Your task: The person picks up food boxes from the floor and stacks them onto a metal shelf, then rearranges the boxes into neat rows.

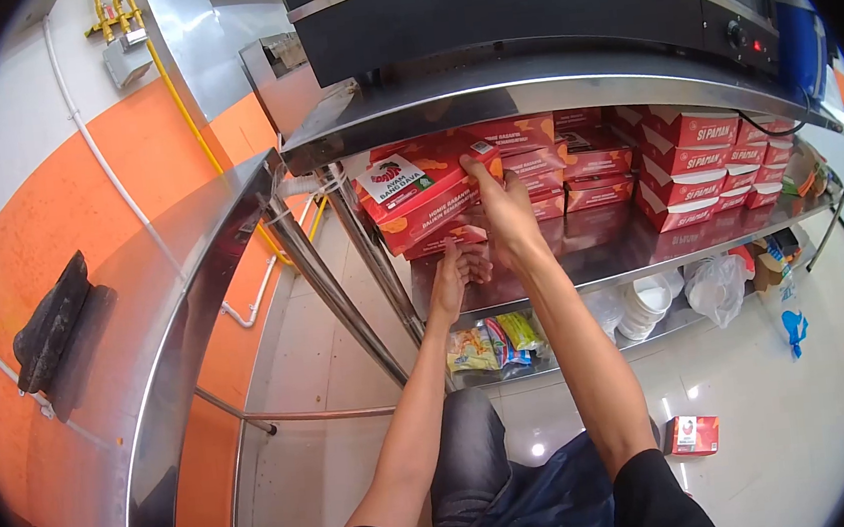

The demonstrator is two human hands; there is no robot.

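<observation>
My right hand (506, 214) grips the right end of a red cardboard food box (422, 200), its thumb on the lid near the corner. The box is tilted, with a white rooster label on top. Just below it, my left hand (457, 275) is open with fingers apart, close to a lower red box (452, 234) at the front of the shelf. Behind these stand stacks of similar red boxes (524, 161), partly hidden by the held one.
More red boxes (689, 160) are stacked on the right of the steel shelf (582, 254). Packets (494, 342), white tubs (642, 306) and plastic bags (717, 290) sit below. One red box (693, 435) lies on the floor. A metal leg (374, 233) and steel counter (196, 313) border the left.
</observation>
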